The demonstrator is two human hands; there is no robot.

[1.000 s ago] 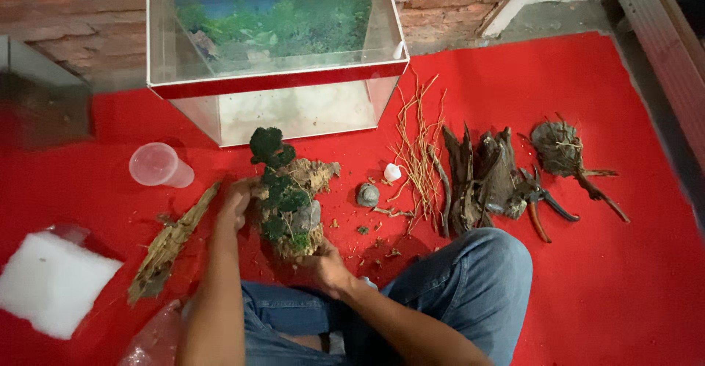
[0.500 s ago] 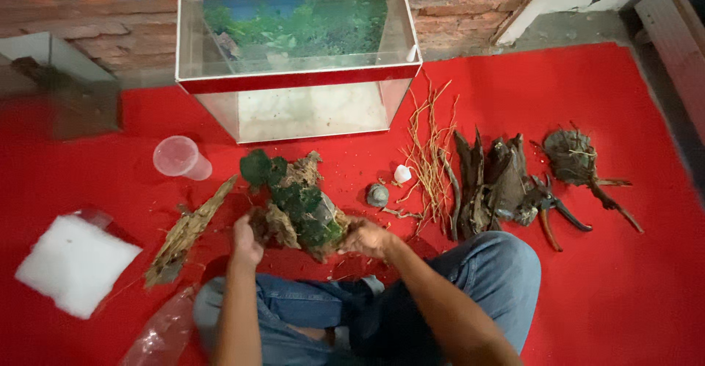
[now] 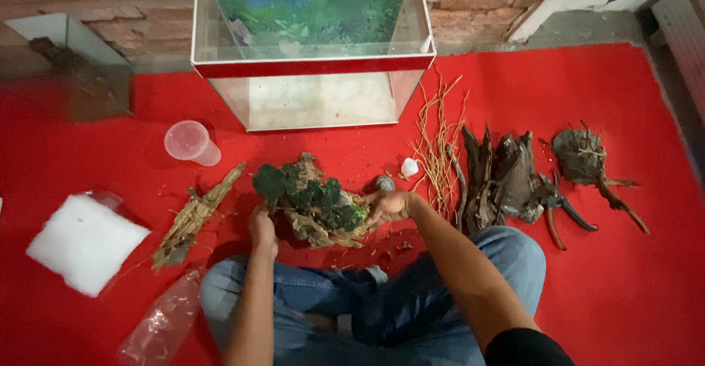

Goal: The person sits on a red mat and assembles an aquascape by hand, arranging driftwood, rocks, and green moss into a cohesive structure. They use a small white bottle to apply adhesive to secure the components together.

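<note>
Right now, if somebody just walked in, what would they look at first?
Probably the empty glass tank at the back with its leafy green picture, standing on the bright red carpet. In front of it, the left hand and right hand hold a piece of driftwood with green moss. More dark driftwood lies to the right.

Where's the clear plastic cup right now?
In the head view, the clear plastic cup lies on the red carpet, left of centre, by the glass tank's front-left corner, above the bare driftwood stick.
</note>
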